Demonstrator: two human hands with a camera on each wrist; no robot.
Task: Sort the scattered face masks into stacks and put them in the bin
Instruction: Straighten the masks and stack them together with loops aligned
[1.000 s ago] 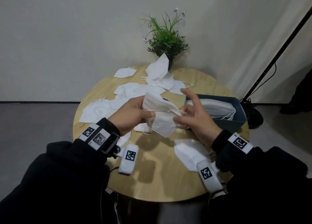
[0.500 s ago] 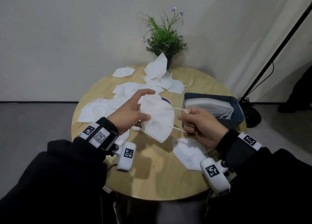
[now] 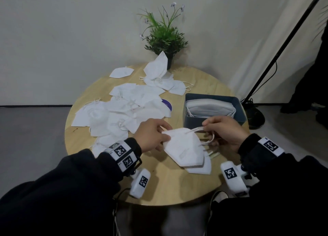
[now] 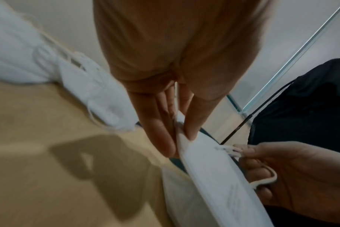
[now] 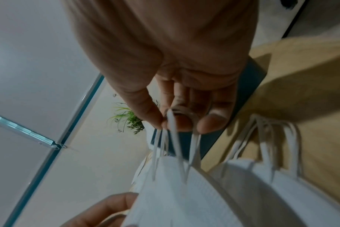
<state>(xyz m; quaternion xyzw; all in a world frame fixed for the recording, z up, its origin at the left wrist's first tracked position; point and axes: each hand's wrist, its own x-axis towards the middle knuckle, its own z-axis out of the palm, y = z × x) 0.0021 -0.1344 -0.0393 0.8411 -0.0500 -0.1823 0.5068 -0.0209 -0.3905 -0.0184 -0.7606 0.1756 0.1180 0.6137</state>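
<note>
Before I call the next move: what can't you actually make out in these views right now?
- Head view: how many masks stand in the bin; its walls hide the lower part.
- Head view: the purple disc is mostly covered by the scattered masks.
- Head view: the small stack under the held mask; its count is covered.
- Left wrist view: motion blur smears the print on the held mask.
- Right wrist view: the right hand blocks most of the bin.

two hands [image 3: 152, 138], one bin [image 3: 213, 98], one plant [image 3: 164, 35], one table [image 3: 159, 182], masks [image 3: 120, 115] too many to count.
</note>
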